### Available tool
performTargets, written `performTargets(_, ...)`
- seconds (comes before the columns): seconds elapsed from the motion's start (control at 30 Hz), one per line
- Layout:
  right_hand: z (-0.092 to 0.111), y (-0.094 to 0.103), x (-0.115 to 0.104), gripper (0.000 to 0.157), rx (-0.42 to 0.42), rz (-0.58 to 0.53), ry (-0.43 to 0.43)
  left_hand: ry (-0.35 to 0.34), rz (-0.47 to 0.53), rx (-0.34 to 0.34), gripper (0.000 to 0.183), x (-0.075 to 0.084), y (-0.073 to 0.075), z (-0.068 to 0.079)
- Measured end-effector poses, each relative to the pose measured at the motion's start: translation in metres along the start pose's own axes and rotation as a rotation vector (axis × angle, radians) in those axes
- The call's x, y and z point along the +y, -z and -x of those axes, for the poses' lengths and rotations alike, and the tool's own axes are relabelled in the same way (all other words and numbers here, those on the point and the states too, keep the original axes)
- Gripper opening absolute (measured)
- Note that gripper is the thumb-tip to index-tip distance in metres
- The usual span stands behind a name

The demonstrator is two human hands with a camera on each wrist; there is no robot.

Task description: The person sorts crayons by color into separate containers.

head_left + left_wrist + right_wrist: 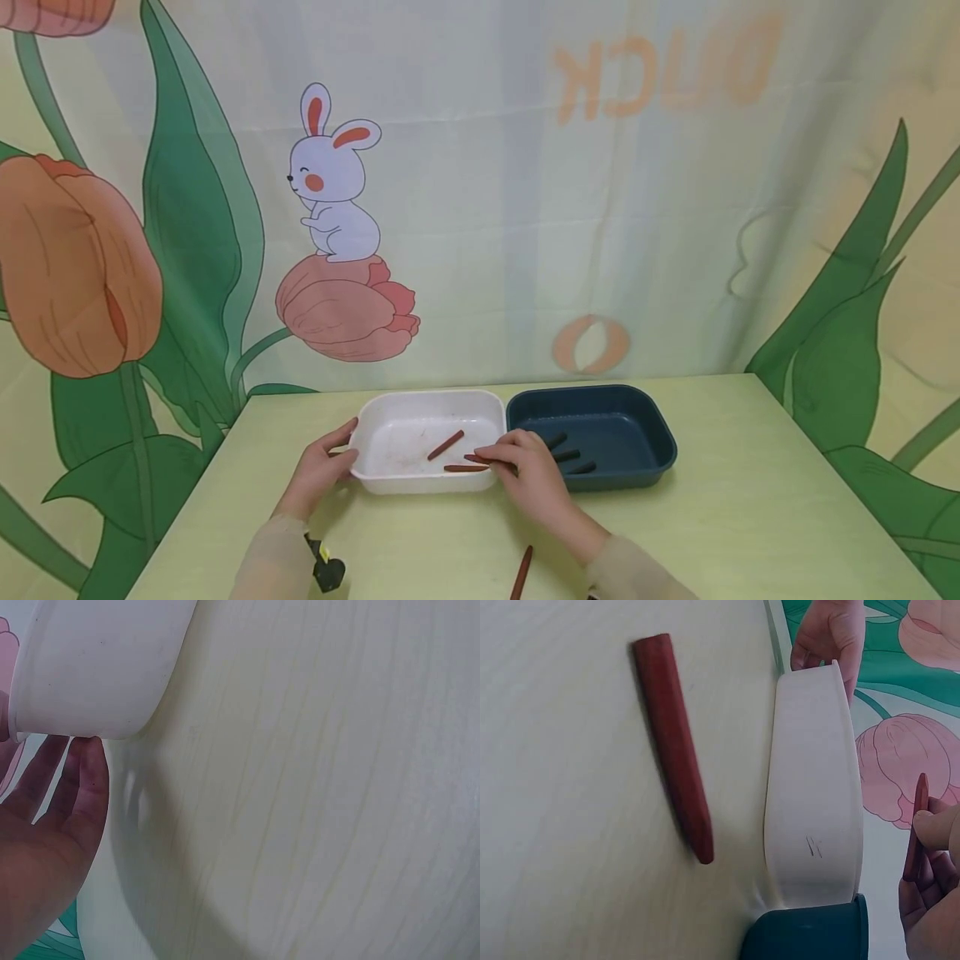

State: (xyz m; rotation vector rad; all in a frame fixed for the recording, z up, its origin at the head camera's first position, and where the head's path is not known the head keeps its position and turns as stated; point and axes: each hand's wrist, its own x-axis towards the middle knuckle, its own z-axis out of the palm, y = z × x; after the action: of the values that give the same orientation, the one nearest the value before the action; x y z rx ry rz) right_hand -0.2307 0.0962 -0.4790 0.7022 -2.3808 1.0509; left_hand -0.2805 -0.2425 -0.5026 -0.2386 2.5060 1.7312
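Note:
My left hand [317, 473] grips the left end of a white tray [431, 485], with fingers against its outer wall in the left wrist view. Over the tray's front right corner, my right hand [534, 483] pinches a reddish-brown tapered stick [918, 832] between thumb and fingers. Inside the white tray lie a reddish-brown stick [446, 446] placed slantwise and another stick [465, 468] along the front. One more reddish-brown stick [521, 573] lies on the table near me, large in the right wrist view.
A dark blue tray [645, 477] stands right beside the white one, with several black sticks [567, 456] partly hidden by my right hand. A small black object [327, 571] shows by the left sleeve. Behind the table [757, 500] hangs a printed curtain [480, 208].

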Motion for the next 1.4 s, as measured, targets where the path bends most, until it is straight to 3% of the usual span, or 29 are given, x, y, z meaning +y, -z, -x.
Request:
performTargets(0.67, -0.035, -0.005, -0.006, 0.023, -0.038, 0.037, 0.002, -0.004, 0.006, -0.005, 0.058, 0.001, 0.001, 0.003)
performTargets(1.4, -0.055, -0.018, -0.001, 0.02, -0.064, 0.087, -0.018, -0.002, -0.005, -0.001, 0.059, 0.001, 0.0, 0.001)
